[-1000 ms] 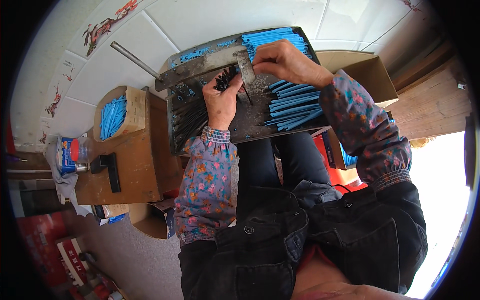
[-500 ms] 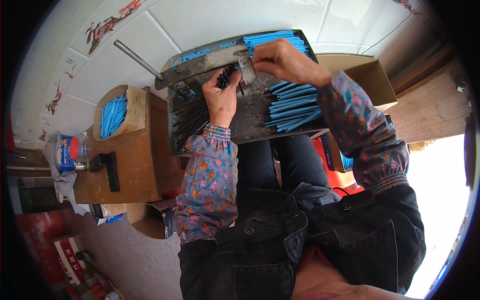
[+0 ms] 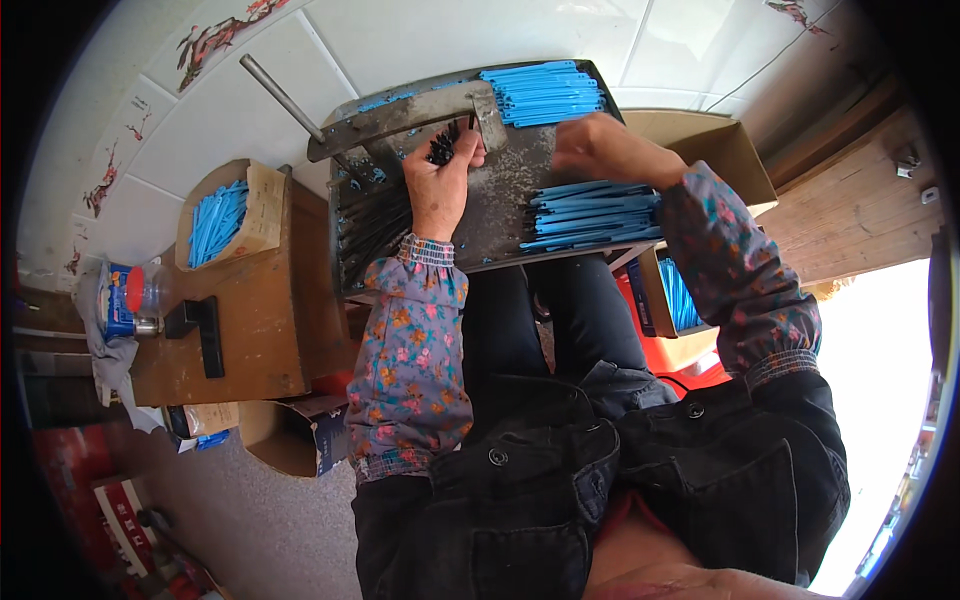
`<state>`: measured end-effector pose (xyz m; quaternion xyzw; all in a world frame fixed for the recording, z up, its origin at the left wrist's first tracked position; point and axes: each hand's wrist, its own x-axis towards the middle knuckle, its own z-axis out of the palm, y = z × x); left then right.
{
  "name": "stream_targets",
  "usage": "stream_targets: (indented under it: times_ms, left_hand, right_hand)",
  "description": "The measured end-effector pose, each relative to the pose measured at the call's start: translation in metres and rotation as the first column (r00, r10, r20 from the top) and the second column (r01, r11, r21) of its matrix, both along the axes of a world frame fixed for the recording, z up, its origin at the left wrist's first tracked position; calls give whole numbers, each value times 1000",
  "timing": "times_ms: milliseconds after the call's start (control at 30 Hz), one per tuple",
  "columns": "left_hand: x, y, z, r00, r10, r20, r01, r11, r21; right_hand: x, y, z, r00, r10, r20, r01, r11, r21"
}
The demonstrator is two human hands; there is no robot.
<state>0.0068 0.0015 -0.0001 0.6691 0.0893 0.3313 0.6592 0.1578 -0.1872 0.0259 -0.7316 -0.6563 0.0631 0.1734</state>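
Note:
My left hand (image 3: pixel 438 190) is closed around a bundle of thin black sticks (image 3: pixel 441 148), their ends pointing up. Its fingertips are beside the metal end plate of a lever press (image 3: pixel 490 118). My right hand (image 3: pixel 605 145) hovers over the worktop's right side, between two piles of blue strips; its fingers are smeared by motion, so anything in them cannot be made out. Flat blue strips with holed ends (image 3: pixel 545 95) form the far pile. Nearer me lies the second pile of blue strips (image 3: pixel 595 215). More black sticks (image 3: pixel 375 240) lie on the dark worktop (image 3: pixel 490 220) at its left.
A steel rod handle (image 3: pixel 283 98) rises from the press. Left, a carton of blue strips (image 3: pixel 218 222) stands on a wooden cabinet (image 3: pixel 255 345) with a plastic jar (image 3: pixel 150 290). Cardboard boxes (image 3: pixel 750 160) stand at the right; a tiled wall (image 3: pixel 420 40) closes the back.
My right hand has moved right, away from the press plate, to between the blue piles. My left hand keeps its hold on the black sticks near the plate.

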Motion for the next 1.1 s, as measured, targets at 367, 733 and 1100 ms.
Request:
stream_targets:
  times_ms: [367,733,1100]
  left_hand:
    - [-2,-5,6,994,-10,107,16,998,-59]
    - [4,-4,1,995,21,98,-5,987,-159]
    - [-32,8,12,995,81,55,-72,985,-157]
  right_hand:
    - [3,17,-3,962,-115,247,67,979,193]
    - [-28,43,20,605,-174,-777,317,948,34]
    - [6,17,10,977,-33,212,-8,982,191]
